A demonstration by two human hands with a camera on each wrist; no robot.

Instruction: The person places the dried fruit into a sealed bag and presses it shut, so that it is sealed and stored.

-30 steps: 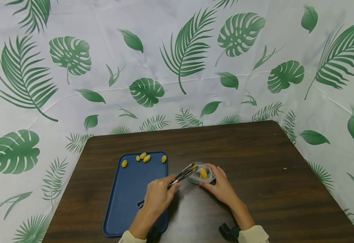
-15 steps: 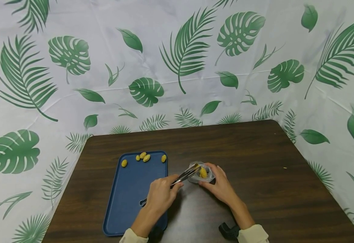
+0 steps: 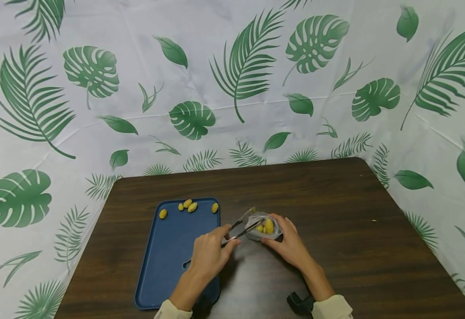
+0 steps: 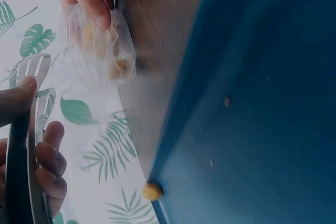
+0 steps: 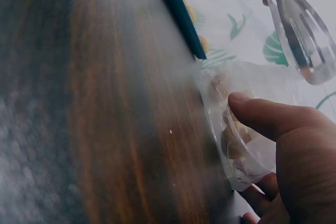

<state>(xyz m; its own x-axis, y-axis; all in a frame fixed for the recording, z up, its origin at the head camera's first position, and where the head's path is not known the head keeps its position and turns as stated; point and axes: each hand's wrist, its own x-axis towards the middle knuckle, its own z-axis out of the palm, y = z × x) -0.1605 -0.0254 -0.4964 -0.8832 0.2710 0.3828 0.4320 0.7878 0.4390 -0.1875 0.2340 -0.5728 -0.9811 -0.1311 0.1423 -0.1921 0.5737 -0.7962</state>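
Above the dark table (image 3: 316, 195), left hand (image 3: 208, 254) grips spread, silvery tongs (image 3: 245, 231); right hand (image 3: 290, 243) holds a crinkled, see-through bag (image 3: 255, 236) of plump yellow pieces (image 3: 269, 226)!

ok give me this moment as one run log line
left hand: holds tongs, tips apart | right hand: holds clear bag, yellow pieces inside | blue tray: five yellow pieces

Tray (image 3: 168, 250) and bag (image 3: 261, 235) on table (image 3: 316, 190)
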